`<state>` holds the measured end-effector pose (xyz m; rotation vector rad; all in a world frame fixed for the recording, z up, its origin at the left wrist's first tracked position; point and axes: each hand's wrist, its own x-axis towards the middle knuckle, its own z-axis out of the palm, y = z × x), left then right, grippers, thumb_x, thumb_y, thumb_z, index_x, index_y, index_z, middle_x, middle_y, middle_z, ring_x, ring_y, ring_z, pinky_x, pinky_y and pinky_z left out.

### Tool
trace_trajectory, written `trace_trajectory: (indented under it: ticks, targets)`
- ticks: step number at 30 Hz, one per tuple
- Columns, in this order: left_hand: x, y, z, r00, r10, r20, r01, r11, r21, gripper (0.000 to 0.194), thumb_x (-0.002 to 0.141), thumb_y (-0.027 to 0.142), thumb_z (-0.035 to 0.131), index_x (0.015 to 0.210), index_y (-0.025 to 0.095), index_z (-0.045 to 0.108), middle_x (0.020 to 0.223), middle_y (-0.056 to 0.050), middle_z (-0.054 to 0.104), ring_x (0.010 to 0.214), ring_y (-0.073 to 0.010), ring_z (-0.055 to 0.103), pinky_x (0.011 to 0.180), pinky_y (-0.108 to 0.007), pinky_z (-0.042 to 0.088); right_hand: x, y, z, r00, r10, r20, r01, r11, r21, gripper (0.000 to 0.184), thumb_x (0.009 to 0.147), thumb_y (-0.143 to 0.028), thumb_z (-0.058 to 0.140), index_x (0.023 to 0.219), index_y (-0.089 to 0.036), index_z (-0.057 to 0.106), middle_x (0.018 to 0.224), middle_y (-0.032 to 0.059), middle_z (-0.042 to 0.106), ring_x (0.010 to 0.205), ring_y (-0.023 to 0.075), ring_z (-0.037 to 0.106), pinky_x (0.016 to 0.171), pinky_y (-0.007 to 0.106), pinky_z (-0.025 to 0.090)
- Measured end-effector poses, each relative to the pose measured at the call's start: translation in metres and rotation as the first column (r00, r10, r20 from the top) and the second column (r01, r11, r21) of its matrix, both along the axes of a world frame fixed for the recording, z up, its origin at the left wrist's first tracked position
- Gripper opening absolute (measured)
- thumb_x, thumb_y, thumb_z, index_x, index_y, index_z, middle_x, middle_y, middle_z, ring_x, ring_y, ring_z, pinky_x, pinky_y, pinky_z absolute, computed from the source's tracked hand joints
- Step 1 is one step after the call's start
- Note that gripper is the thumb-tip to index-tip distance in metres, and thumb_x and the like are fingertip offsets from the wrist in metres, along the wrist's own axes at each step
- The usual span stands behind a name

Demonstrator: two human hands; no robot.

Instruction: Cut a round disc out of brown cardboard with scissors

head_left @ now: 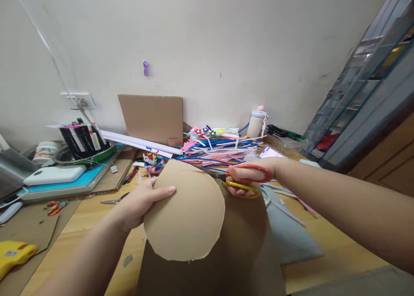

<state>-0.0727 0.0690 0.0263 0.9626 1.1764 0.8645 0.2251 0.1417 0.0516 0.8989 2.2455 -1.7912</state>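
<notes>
The left hand [137, 203] pinches the rounded cardboard piece [186, 214] at its left edge, thumb on top, the piece raised over the counter [87, 240]. The right hand [242, 180] grips the red and yellow scissors [250, 192] by the handles, just beyond the piece's upper right edge. The piece lies between the hands, its long axis running roughly from its far corner toward the body. The blades look mostly hidden, perhaps pointing left toward that far corner.
</notes>
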Motion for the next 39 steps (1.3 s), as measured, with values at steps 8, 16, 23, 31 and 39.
trace_trajectory:
  ticks: [8, 16, 23, 31, 39]
  targets:
    - [-0.008, 0.005, 0.006, 0.998, -0.049, -0.040, 0.049, 0.999, 0.015, 0.038, 0.069, 0.030, 0.083, 0.103, 0.015, 0.072, 0.085, -0.011, 0.081, 0.066, -0.0237, 0.074, 0.058, -0.030, 0.059, -0.006, -0.012, -0.033, 0.982, -0.174, -0.070, 0.185, 0.959, 0.216, 0.072, 0.081, -0.086, 0.027, 0.058, -0.019, 0.040, 0.045, -0.0060, 0.038, 0.032, 0.0058, 0.035, 0.032, 0.019, 0.028]
    - [-0.007, 0.007, 0.015, 0.972, -0.227, -0.055, 0.225, 0.974, -0.036, 0.042, 0.068, 0.028, 0.085, 0.107, 0.016, 0.073, 0.092, -0.011, 0.081, 0.076, -0.0254, 0.075, 0.067, -0.033, 0.059, -0.007, -0.012, -0.010, 0.997, -0.001, -0.080, 0.006, 0.999, 0.053, 0.078, 0.077, -0.089, 0.025, 0.071, -0.016, 0.051, 0.058, -0.0025, 0.047, 0.045, 0.0097, 0.046, 0.046, 0.024, 0.042]
    - [-0.005, 0.013, 0.032, 0.954, -0.290, -0.081, 0.284, 0.956, -0.076, 0.037, 0.068, 0.019, 0.085, 0.104, 0.017, 0.076, 0.086, -0.008, 0.082, 0.071, -0.0226, 0.075, 0.064, -0.031, 0.060, -0.010, -0.022, -0.018, 0.995, -0.085, -0.049, 0.091, 0.985, 0.149, 0.077, 0.075, -0.090, 0.032, 0.058, -0.016, 0.050, 0.045, -0.0024, 0.047, 0.035, 0.0086, 0.045, 0.036, 0.020, 0.035]
    - [-0.002, 0.002, 0.034, 0.994, -0.016, 0.111, 0.023, 0.998, -0.058, 0.038, 0.074, 0.053, 0.072, 0.087, 0.017, 0.078, 0.068, -0.006, 0.079, 0.064, -0.0246, 0.075, 0.055, -0.029, 0.058, -0.019, -0.054, -0.058, 0.858, -0.445, -0.259, 0.489, 0.861, 0.141, 0.072, 0.075, -0.088, 0.034, 0.055, -0.020, 0.041, 0.037, -0.0066, 0.039, 0.027, 0.0063, 0.036, 0.029, 0.017, 0.028]
    - [0.031, -0.040, -0.005, 0.874, 0.462, 0.148, -0.466, 0.885, -0.012, 0.032, 0.078, 0.028, 0.071, 0.107, 0.019, 0.066, 0.085, -0.005, 0.082, 0.071, -0.0263, 0.076, 0.053, -0.029, 0.057, -0.042, -0.076, -0.079, 0.705, -0.630, -0.326, 0.652, 0.756, -0.052, 0.069, 0.074, -0.090, 0.033, 0.064, -0.022, 0.039, 0.043, -0.0098, 0.034, 0.028, 0.0057, 0.030, 0.028, 0.019, 0.027]
